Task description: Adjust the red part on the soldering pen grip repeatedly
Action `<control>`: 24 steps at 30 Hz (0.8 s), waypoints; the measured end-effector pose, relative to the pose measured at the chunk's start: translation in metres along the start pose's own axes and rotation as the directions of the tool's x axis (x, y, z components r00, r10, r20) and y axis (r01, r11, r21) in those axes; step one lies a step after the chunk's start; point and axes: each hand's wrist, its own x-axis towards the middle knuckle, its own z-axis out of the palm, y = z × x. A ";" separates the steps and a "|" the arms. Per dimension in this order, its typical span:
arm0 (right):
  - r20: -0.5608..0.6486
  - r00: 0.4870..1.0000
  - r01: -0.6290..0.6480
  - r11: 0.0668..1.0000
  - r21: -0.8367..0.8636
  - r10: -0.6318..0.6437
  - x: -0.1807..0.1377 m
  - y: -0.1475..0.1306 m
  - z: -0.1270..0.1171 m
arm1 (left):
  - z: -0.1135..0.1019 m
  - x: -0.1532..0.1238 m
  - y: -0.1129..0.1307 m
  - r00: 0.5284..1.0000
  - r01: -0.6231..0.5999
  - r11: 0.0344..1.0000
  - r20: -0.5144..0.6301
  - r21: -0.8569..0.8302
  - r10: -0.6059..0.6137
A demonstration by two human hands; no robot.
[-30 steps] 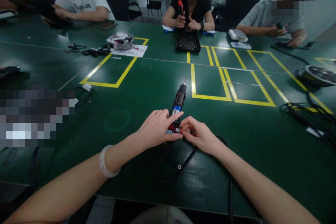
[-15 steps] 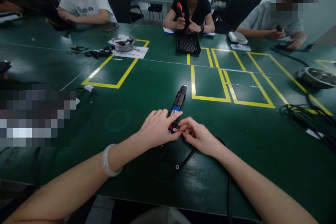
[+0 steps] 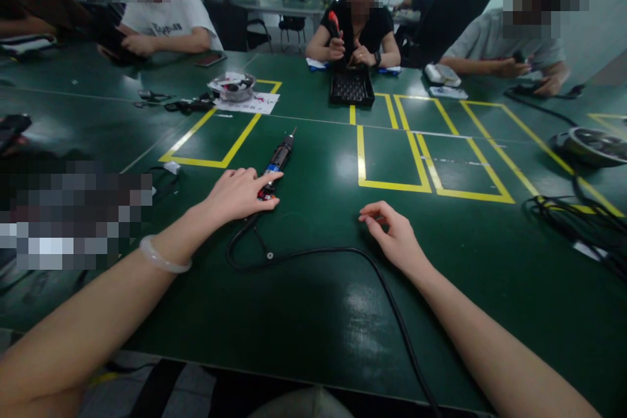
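My left hand (image 3: 240, 194) is wrapped over the rear of an electric screwdriver (image 3: 279, 158), thumb and forefinger stretched along its near side. The tool is black with a blue band and some red near its back end. It points away from me, its thin bit at the far end, and my palm hides part of its body. From its back a black cable (image 3: 313, 251) loops over the table and runs off the near edge. My right hand (image 3: 394, 235) hovers right of the cable, fingers loosely curled and apart from the thumb, holding nothing visible.
Yellow tape rectangles (image 3: 392, 184) mark the green table (image 3: 304, 313). Beyond them stand a black tray (image 3: 351, 88) and a metal bowl (image 3: 232, 87) of parts on paper. At the right lie coiled cables (image 3: 573, 225) and a round metal part (image 3: 595, 145). Several people sit around.
My left hand has carried the electric screwdriver to the left and farther away, the cable trailing after it. My right hand has parted from it and shifted slightly right.
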 end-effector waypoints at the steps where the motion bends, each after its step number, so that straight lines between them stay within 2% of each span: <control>1: 0.009 1.000 -0.004 1.000 0.001 0.004 0.000 0.000 0.001 | 0.003 0.004 -0.015 1.000 0.020 1.000 0.008 0.016 -0.020; 6: 0.038 0.999 0.007 0.999 -0.038 -0.006 0.000 -0.001 0.004 | 0.017 0.020 -0.087 0.982 0.175 0.983 0.055 0.050 -0.178; 11: 0.037 0.999 0.018 0.997 -0.077 -0.015 0.000 0.002 0.004 | 0.019 0.026 -0.134 0.967 0.253 0.964 0.012 0.086 -0.255; 15: 0.047 0.999 0.022 0.997 -0.076 -0.019 0.000 0.002 0.004 | 0.017 0.026 -0.149 0.948 0.312 0.944 0.032 0.109 -0.317; 24: 0.067 0.998 0.027 0.995 -0.096 -0.020 -0.001 0.000 0.005 | 0.018 0.030 -0.152 0.941 0.319 0.944 0.089 0.088 -0.326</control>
